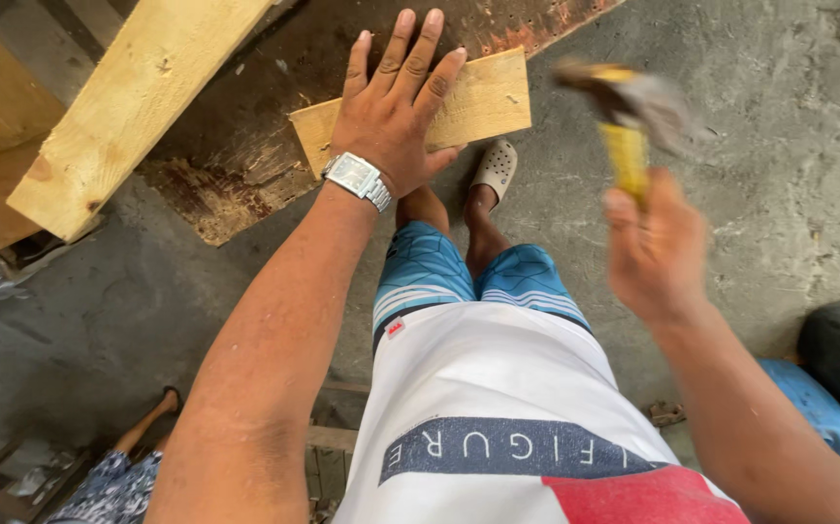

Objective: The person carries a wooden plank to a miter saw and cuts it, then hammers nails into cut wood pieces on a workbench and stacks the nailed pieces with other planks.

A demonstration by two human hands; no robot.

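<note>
On the rusty brown sheet (245,136), a short board (483,102) is being pressed flat by the left hand (391,116). Fingers (405,53) are being kept spread wide and straight, palm down on the wood; nothing is being gripped. Pale, rough-sawn timber, rectangular, small dark nail marks near its right end. Its long axis is being held roughly left to right, tilted slightly so the right end sits higher in view and points toward the concrete floor (759,116). A square-faced metal watch (357,177) is being worn on the left wrist.

At upper right, a hammer (624,107) is being held up by the right hand (655,247), fingers closed around the yellow handle. Head dark and blurred by motion; handle running nearly vertical, head uppermost, well apart from the board.

A thicker pale beam (129,102) is being seen lying diagonally at upper left, its sawn end lower left. A pale perforated clog (495,170) is being worn just below the board's near edge. Floor grey, pitted, stained.
</note>
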